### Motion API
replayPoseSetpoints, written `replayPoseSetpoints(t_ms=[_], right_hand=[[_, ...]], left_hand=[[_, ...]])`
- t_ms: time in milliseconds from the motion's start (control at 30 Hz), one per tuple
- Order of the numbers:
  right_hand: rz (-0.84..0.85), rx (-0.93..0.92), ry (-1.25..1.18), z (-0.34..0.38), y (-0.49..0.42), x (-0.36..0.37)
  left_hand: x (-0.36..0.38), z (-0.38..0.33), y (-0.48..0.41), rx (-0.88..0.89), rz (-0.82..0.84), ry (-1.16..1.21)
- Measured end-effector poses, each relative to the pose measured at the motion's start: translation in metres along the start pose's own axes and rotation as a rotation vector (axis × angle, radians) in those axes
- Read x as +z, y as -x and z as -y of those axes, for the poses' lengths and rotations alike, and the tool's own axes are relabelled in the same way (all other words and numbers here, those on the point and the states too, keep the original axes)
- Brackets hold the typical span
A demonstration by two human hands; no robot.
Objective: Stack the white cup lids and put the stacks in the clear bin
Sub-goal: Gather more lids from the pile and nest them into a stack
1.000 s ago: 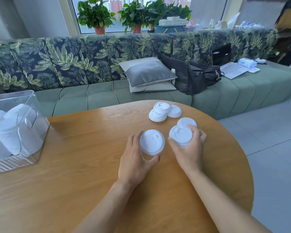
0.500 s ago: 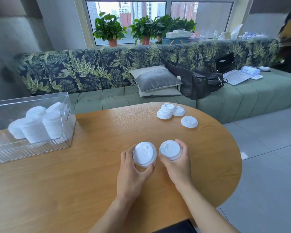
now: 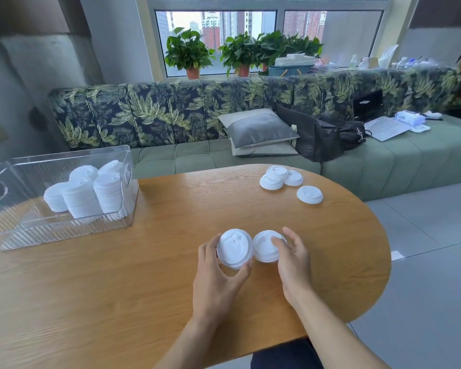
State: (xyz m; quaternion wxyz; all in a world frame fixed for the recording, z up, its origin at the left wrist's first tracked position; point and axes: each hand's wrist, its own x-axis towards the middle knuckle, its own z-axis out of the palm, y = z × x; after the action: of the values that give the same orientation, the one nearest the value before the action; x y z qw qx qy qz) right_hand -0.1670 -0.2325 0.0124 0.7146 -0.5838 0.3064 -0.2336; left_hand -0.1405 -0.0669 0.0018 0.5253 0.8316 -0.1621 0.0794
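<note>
White lid stack [image 3: 234, 251] gripped by curled left hand [image 3: 218, 283] fingers, above wooden tabletop [image 3: 144, 288] | right hand [image 3: 294, 262] fingers pinch second lid [image 3: 264, 251], rim beside the stack | loose lids [image 3: 277, 177] at far edge | clear bin [image 3: 37, 235] far left holds binned stacks [image 3: 83, 195]

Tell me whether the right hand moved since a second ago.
Yes. The right hand, holding a lid, pulled back from the lone lid toward the near edge of the table.

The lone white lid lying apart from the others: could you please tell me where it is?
In the head view, the lone lid lies flat at the far right of the table, just right of the small lid cluster.
</note>
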Motion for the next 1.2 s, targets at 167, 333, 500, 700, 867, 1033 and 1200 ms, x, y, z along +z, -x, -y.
replayPoseSetpoints(t_ms=[167,333,500,700,867,1033,1200], right_hand=[[0.071,0.078,-0.055,0.002,-0.002,0.0],[0.176,0.172,-0.236,0.001,0.001,0.006],[0.231,0.225,-0.381,-0.003,0.005,0.009],[0.268,0.263,-0.487,-0.001,0.004,0.007],[0.27,0.265,-0.475,0.003,0.008,0.007],[0.29,0.256,-0.449,0.004,0.011,0.007],[0.372,0.225,-0.356,0.003,0.013,0.008]], left_hand=[[0.002,0.001,-0.002,0.022,0.011,-0.018],[0.003,0.003,-0.003,0.024,0.021,-0.028],[0.003,0.003,-0.003,0.027,0.028,-0.036],[0.002,0.002,-0.002,0.037,0.028,-0.062],[0.002,0.003,-0.002,0.038,0.021,-0.069],[0.003,0.004,-0.002,0.038,0.017,-0.075],[0.002,0.002,-0.003,0.047,0.01,-0.074]])
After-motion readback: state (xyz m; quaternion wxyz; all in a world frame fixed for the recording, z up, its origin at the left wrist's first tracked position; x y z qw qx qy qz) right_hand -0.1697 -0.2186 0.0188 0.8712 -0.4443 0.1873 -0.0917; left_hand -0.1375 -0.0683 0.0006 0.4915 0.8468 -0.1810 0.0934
